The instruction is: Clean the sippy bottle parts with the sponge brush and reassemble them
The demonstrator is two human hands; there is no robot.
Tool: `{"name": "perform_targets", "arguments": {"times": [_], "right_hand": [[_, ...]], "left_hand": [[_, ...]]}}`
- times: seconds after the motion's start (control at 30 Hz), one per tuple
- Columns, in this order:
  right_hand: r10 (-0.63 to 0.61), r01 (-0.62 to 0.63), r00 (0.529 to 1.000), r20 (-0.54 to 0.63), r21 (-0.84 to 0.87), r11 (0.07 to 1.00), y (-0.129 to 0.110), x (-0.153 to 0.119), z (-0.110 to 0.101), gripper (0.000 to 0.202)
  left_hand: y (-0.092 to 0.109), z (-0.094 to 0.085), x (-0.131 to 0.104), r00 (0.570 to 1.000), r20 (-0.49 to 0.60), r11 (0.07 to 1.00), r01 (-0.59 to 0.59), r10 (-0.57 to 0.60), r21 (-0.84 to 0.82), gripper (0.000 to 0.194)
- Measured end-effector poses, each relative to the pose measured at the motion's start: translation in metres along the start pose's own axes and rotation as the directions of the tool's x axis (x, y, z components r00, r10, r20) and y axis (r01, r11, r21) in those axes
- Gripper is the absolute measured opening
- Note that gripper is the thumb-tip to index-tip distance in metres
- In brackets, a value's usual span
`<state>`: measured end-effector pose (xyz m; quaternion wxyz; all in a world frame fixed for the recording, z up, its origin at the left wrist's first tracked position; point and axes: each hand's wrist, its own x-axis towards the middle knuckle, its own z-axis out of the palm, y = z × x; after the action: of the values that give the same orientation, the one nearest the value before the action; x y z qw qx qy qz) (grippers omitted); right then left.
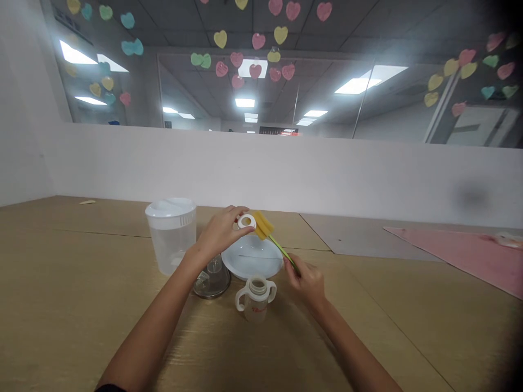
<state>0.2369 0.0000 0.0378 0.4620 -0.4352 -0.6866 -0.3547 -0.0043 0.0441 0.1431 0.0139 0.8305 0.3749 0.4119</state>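
Note:
Between the fingers and thumb of my left hand (223, 231) is a white ring-shaped cap (247, 221), its round opening facing me. My right hand (307, 279) grips the green handle of a brush with a yellow sponge head (263, 225). The sponge is right beside the cap, above a white bowl (253, 261). In front of the bowl an open bottle with two white handles (256, 305) stands upright, with red lettering on its side.
A translucent bucket with a white lid (171, 234) stands left of the bowl. A clear container with a metallic rim (212, 280) is partly behind my left forearm. A pink cloth (461, 253) lies at the far right of the table (368, 337).

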Motion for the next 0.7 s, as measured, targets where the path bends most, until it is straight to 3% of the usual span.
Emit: {"name": "perform_targets", "arguments": {"times": [0.13,0.23,0.27,0.33,0.4,0.43,0.6,0.7], "right_hand": [[0.053,-0.054,0.999,-0.011,-0.017,0.998,0.003,-0.002,0.001,0.034],[0.088,-0.089,0.996,-0.027,-0.039,0.995,0.005,-0.002,0.003,0.035],[0.09,-0.092,0.996,-0.026,-0.043,0.995,0.006,-0.002,0.003,0.035],[0.084,-0.085,0.996,-0.025,-0.047,0.995,0.006,-0.002,0.003,0.035],[0.068,-0.069,0.997,-0.028,-0.046,0.997,0.006,-0.001,0.003,0.035],[0.062,-0.063,0.998,-0.028,-0.045,0.997,0.005,-0.001,0.003,0.034],[0.059,-0.061,0.998,-0.034,-0.041,0.997,0.005,0.0,0.002,0.033],[0.061,-0.062,0.998,-0.023,-0.054,0.997,0.005,0.0,0.002,0.034]], "left_hand": [[0.004,-0.009,-0.002,0.989,0.133,0.998,0.052,-0.057,0.041,0.047],[0.0,-0.019,-0.005,0.936,0.301,0.972,0.125,-0.182,0.2,0.042],[-0.002,-0.022,-0.006,0.891,0.373,0.949,0.16,-0.257,0.272,0.039],[-0.006,-0.024,-0.008,0.757,0.489,0.876,0.224,-0.433,0.428,0.035],[-0.011,-0.021,-0.008,0.625,0.53,0.792,0.258,-0.573,0.553,0.03],[-0.014,-0.018,-0.008,0.581,0.53,0.76,0.27,-0.618,0.591,0.028],[-0.033,0.001,-0.008,0.446,0.538,0.69,0.335,-0.716,0.641,0.021],[-0.047,0.012,-0.01,0.42,0.553,0.692,0.372,-0.719,0.618,0.019]]}}
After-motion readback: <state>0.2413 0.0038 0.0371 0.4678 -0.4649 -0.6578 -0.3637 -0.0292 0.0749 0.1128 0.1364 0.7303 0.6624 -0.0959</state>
